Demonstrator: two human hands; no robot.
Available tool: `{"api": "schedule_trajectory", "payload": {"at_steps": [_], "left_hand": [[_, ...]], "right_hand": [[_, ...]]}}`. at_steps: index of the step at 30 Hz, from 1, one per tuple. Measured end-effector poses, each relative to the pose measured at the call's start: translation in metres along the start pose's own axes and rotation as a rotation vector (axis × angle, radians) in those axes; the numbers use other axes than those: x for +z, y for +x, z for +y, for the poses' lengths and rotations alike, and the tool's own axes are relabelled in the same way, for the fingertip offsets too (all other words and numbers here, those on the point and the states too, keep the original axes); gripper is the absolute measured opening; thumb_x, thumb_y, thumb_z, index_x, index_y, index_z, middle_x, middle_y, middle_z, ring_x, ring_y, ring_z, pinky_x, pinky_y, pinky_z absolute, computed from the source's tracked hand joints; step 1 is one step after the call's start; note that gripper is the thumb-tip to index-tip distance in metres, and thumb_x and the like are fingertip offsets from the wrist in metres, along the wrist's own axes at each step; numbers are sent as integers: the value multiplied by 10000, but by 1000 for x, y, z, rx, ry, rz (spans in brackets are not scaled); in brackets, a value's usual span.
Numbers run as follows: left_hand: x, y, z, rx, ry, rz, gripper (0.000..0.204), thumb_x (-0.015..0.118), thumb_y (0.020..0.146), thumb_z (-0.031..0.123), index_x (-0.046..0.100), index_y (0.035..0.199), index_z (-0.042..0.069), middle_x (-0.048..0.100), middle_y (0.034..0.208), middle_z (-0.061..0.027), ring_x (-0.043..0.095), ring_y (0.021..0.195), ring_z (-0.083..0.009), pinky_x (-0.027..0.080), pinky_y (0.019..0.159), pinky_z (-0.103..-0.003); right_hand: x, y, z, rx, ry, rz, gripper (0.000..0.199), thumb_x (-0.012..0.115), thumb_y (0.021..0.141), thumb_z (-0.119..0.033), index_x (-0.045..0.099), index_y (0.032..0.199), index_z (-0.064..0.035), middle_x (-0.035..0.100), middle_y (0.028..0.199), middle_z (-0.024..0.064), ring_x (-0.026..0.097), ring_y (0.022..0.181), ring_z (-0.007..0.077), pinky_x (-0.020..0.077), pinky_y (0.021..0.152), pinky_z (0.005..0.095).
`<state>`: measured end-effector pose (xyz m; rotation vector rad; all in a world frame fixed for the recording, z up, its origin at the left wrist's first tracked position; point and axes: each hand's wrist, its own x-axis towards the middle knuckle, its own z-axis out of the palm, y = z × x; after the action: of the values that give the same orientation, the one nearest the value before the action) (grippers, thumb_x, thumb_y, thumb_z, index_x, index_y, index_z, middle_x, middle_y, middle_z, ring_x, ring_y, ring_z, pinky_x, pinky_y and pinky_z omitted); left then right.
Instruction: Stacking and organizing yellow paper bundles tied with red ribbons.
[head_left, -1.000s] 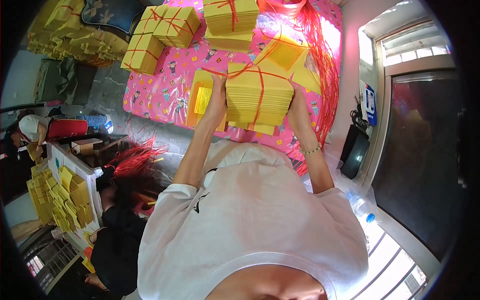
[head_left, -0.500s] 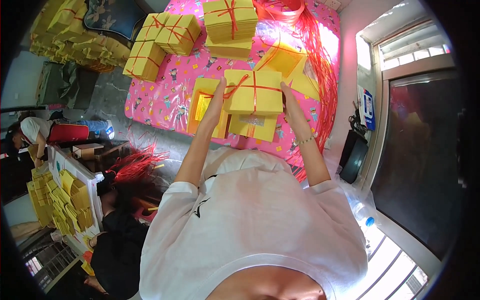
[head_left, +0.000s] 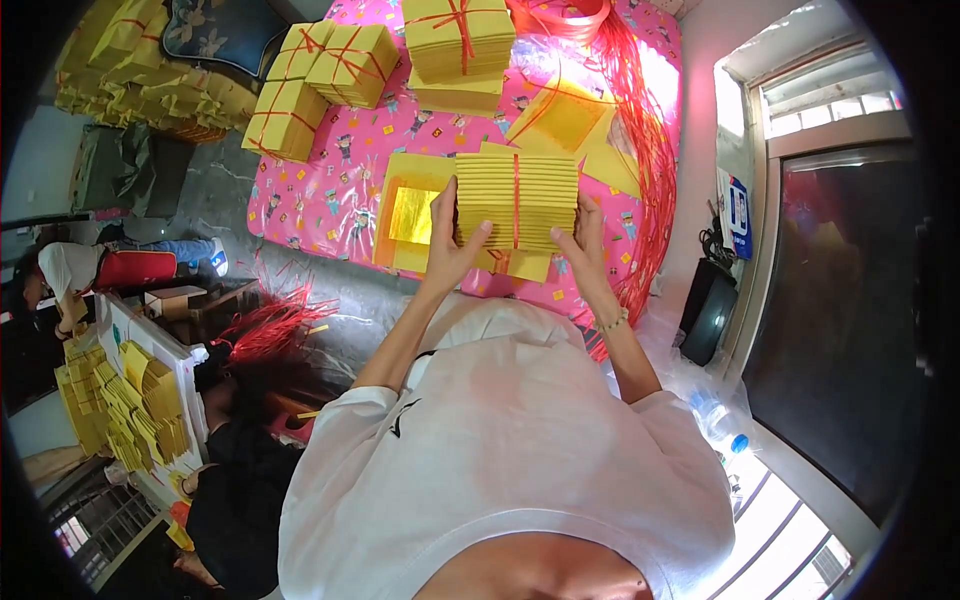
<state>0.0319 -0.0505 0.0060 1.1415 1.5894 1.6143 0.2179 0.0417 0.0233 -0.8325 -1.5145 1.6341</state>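
Observation:
I hold a bundle of yellow paper tied with red string, its layered edge turned up toward me. My left hand is closed on the bundle's left end, thumb on the near face. Against the right end presses my right hand, thumb likewise in front. Just left of the bundle, a yellow sheet with a shiny gold square lies on the pink patterned cover. Another yellow paper stack shows partly beneath the bundle, most of it hidden.
Tied yellow bundles and a taller tied stack stand farther back. Long red strings hang down the right side, beside loose yellow sheets. At left, other people sit by a white table with yellow packets.
The bundle has been tipped, so its layered side now faces me instead of its flat, knotted top. Both thumbs have come round onto the near face.

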Motion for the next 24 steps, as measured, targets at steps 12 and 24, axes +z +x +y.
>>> {"api": "schedule_trajectory", "payload": {"at_steps": [12,24], "left_hand": [[-19,54,-34,-352,-67,124,731,651,848,360,303,1404,38,379,1364,-171,413,1234,-243,383,979,-356],[-5,81,-18,-393,-125,-124,658,507,944,299,160,1462,88,257,1472,-143,262,1342,-221,244,1072,-315]], "right_hand": [[-18,68,26,156,-64,106,683,566,903,-218,181,1422,2,342,1389,175,305,1309,247,251,1081,352],[-14,78,20,334,-22,-63,633,405,974,-376,104,1481,-146,287,1447,142,259,1338,220,186,1098,317]]}}
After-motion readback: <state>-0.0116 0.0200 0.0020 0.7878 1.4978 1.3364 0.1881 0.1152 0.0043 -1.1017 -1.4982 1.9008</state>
